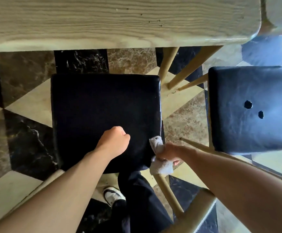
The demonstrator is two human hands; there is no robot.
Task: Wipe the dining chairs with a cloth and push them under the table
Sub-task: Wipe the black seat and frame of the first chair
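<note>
A dining chair with a black padded seat (103, 105) stands right below me, apart from the wooden table (103, 22) at the top. My left hand (114, 140) is curled into a fist over the near part of the seat, with nothing visible in it. My right hand (169, 153) grips a bunched white cloth (160, 165) at the seat's near right corner, where the cloth touches the chair's edge. A second chair with a black seat (252, 106), which has two holes in it, stands to the right.
Pale wooden table and chair legs (167, 68) slant down between the two seats. The floor is patterned marble tile (27, 81) in brown, black and cream. My dark trouser leg and a white shoe (113, 195) are under the near seat edge. Curved wooden chair back rails (192, 214) cross the bottom.
</note>
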